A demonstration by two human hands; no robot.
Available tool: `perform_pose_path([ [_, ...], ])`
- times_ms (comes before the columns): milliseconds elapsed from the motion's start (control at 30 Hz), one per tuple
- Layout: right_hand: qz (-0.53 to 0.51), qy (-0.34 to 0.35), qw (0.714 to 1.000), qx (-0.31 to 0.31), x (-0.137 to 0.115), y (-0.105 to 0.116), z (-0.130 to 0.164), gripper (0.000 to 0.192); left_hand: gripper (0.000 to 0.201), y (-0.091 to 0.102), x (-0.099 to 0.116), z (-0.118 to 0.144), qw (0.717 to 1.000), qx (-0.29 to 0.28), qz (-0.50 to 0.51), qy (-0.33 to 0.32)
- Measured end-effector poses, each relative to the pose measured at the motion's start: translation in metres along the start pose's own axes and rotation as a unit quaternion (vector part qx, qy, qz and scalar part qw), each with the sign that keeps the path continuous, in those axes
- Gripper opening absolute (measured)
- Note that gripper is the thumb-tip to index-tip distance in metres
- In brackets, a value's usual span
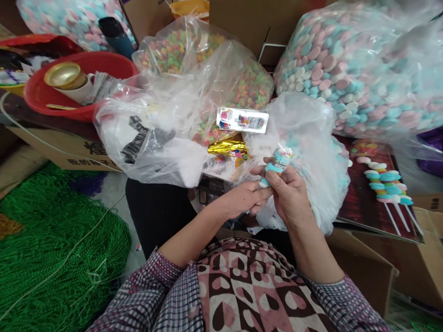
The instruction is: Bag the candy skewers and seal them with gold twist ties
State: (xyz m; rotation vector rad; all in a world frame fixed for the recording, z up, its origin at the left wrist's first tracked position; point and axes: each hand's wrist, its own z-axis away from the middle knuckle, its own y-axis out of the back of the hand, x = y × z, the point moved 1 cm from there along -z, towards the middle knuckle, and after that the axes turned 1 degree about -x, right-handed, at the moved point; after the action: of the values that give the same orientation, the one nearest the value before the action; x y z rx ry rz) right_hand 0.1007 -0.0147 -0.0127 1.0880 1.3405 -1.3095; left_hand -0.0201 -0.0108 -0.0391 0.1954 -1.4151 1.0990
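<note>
The biggest thing is the huge clear bag of pastel candy discs (349, 69) at the far right. It is so heavy that it leans on a cardboard box behind it. Next to it, in the middle, two clear bags of rainbow candy bits (211, 60) lie open at the top, so a hand can reach in. A red plastic basin (41, 99) at the far left keeps a gold roll of tape (65, 75) and small tools together. A white plastic bag (152, 138) has black writing, too crumpled to read. The cardboard box (69, 150) under the basin has printed characters, cut off at the edge.

On the dark red tray (363, 203) at the right, finished candy skewers (387, 184) lie side by side near its far edge.

In the middle, just above the lap, both hands close on one candy stick (277, 166). The right hand (290, 193) grips it upright. The left hand (242, 198) pinches its bottom end.
</note>
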Motion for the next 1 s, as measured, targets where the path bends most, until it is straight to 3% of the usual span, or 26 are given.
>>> perform_pose_path([
  [133,-0.001,-0.019,0.998,-0.056,-0.01,0.003,0.005,0.042,0.052,-0.001,0.002,0.004,0.998,-0.032,0.038,0.041],
  [233,-0.024,-0.017,0.995,-0.095,-0.017,0.005,0.009,0.044,0.041,-0.002,0.006,0.009,0.998,-0.056,0.038,0.015],
  [300,-0.047,-0.015,0.993,-0.104,-0.018,0.006,0.01,0.041,0.051,-0.003,0.008,0.011,0.998,-0.046,0.028,-0.008],
  [367,-0.071,-0.011,0.993,-0.097,-0.017,0.007,0.01,0.038,0.056,-0.005,0.009,0.012,0.999,-0.032,0.018,-0.013],
  [500,-0.113,-0.005,0.991,-0.07,-0.018,0.007,0.007,0.034,0.029,-0.007,0.008,0.011,0.999,-0.012,0.049,0.005],
  [567,-0.13,-0.005,0.989,-0.068,-0.021,0.006,0.006,0.032,0.021,-0.006,0.007,0.01,0.995,-0.032,0.09,0.014],
  [700,-0.143,-0.017,0.988,-0.05,-0.022,0.005,0.004,0.034,0.022,-0.003,0.007,0.009,0.986,-0.093,0.137,0.029],
  [800,-0.151,-0.032,0.987,-0.032,-0.02,0.005,0.002,0.036,0.021,-0.003,0.009,0.01,0.986,-0.101,0.124,0.042],
  [900,-0.145,-0.039,0.988,-0.027,-0.018,0.005,0.0,0.037,0.026,-0.004,0.01,0.011,0.99,-0.093,0.093,0.046],
  [1000,-0.128,-0.037,0.991,-0.015,-0.014,0.003,-0.003,0.036,0.031,-0.006,0.007,0.009,0.999,-0.038,0.02,0.013],
])
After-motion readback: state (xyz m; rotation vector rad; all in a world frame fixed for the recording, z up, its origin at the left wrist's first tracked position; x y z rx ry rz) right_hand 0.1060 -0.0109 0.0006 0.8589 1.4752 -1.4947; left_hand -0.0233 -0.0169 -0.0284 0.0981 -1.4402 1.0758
